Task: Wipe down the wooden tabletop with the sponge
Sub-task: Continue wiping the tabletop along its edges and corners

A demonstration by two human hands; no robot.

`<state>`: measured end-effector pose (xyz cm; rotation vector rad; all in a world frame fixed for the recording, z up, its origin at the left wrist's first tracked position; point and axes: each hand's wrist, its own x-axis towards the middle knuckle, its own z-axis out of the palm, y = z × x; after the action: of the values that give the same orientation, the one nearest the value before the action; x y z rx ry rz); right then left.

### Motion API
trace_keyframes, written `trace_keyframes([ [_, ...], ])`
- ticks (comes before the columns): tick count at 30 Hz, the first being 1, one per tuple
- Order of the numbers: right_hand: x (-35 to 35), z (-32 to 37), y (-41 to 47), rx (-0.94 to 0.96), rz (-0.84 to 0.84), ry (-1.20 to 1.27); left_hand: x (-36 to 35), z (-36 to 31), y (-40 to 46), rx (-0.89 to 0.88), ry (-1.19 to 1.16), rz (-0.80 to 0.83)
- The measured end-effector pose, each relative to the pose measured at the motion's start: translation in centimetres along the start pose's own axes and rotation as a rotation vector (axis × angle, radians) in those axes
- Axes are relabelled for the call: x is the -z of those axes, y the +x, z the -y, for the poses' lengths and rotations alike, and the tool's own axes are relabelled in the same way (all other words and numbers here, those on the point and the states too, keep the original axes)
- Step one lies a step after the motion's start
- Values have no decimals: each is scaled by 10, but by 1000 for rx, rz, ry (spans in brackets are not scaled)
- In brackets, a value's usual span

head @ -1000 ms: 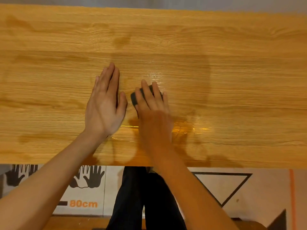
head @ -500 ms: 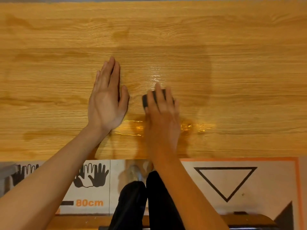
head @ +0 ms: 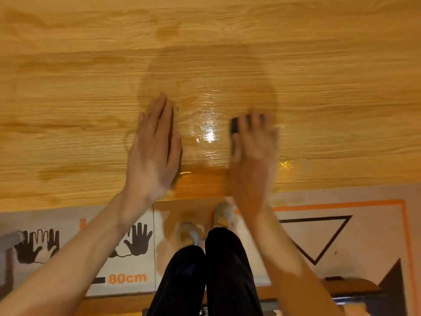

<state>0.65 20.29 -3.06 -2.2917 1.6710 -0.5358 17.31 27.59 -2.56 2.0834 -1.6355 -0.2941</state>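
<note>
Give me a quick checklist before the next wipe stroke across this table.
1. Sponge under the right hand: ok, fingers lie over it.
2. Sponge flat on the wood: cannot tell, blurred.
3. Left hand braced flat on the tabletop, apart from the sponge: ok.
4. Wet sheen between the hands shows coverage: ok.
5. Far strip and both ends wiped: cannot tell.

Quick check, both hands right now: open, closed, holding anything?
Left hand: open, flat on the wooden tabletop, holding nothing.
Right hand: open, straight fingers pressing the dark sponge; blurred.
</note>
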Motion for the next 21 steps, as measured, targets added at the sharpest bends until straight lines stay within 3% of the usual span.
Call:
trace_keyframes([
  [3, -14, 42, -27, 176, 47, 39, -4, 1, -17, -9, 38, 26],
  [6, 10, 0, -25, 276, 105, 47, -8, 0, -17, 16, 90, 48],
  [10, 60, -86, -19, -168, 26, 54, -6, 0, -16, 23, 111, 86],
  [13, 54, -72, -23, -354, -107, 70, -6, 0, -16, 11, 118, 67],
  [15, 32, -28, -30, -295, -122, 57, -6, 0, -16, 6, 112, 63],
  [18, -4, 37, -53, -37, -46, 60, -5, 1, -16, -8, 109, 58],
  [21, 2, 28, -58, 163, 49, 70, -6, 2, -17, -21, 115, 57],
])
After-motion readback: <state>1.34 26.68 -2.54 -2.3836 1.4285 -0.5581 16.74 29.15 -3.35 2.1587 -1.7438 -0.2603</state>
